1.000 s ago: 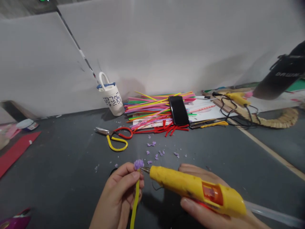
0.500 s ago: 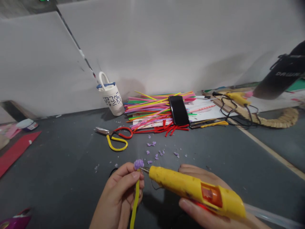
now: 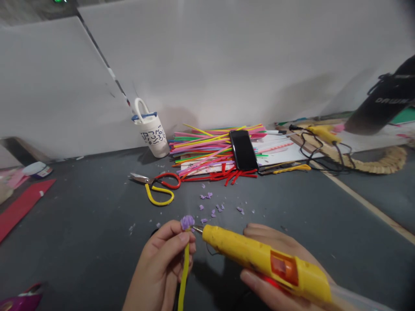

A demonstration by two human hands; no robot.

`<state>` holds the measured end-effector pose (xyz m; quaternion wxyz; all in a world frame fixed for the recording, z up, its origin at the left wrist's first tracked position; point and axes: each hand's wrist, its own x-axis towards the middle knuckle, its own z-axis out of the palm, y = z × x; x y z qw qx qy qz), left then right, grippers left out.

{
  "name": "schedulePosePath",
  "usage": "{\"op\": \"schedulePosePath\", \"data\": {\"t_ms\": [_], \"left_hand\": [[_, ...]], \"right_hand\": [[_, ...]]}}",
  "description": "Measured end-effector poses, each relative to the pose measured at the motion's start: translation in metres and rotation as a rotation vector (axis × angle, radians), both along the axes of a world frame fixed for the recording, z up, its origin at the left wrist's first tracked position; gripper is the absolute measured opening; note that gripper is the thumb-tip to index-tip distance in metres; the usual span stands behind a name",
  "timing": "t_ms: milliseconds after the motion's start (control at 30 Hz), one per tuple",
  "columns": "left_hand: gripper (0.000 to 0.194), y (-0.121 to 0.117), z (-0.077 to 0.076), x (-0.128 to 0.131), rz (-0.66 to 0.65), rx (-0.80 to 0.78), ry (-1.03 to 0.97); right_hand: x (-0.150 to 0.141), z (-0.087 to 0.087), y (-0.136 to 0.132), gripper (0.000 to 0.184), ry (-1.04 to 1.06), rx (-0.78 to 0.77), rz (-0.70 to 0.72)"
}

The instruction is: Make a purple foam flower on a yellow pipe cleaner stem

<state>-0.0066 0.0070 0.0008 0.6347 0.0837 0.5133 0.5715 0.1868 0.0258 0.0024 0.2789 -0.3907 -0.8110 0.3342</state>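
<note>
Between the thumb and fingers of my left hand is a yellow-green strip, which hangs down toward the front edge of the view. A small ruffled purple flower sits at the strip's top end, just above my fingertips. My right hand is wrapped round a yellow glue gun, with a clear glue stick coming out of its back. The gun's metal nozzle points left, at the lower right side of the flower. Whether it touches the flower is hard to make out.
Scissors lie open beyond my left hand, with purple scraps to their right. Behind are colourful strips, a phone and a white cup. A second glue gun and a dark bottle stand right.
The purple flower has shifted and turned slightly to the left in my left hand. The glue gun has moved a little left along with it.
</note>
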Motion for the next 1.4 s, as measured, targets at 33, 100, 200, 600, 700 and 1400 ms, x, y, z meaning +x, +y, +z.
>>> {"op": "schedulePosePath", "data": {"t_ms": [33,100,200,600,700,1400], "left_hand": [[0.014,0.000,0.000,0.001,-0.007,0.011,0.015],[0.012,0.000,0.001,0.001,-0.013,0.038,0.065],[0.010,0.001,0.002,-0.003,0.032,0.063,0.130],[0.011,0.015,-0.002,-0.026,0.201,0.096,0.150],[0.009,0.016,-0.003,-0.023,0.182,0.088,0.127],[0.008,0.011,-0.006,-0.024,0.083,0.135,0.104]], "right_hand": [[0.000,-0.001,-0.001,0.022,-0.006,-0.002,-0.002],[-0.002,-0.001,0.000,0.020,0.003,-0.023,-0.021],[-0.003,0.002,0.006,0.016,0.039,-0.181,-0.109],[-0.005,-0.019,0.039,0.035,-0.305,-0.616,-0.064],[-0.007,-0.018,0.034,0.045,-0.545,-0.433,-0.009],[-0.098,-0.024,0.062,0.012,-0.701,0.320,0.298]]}}
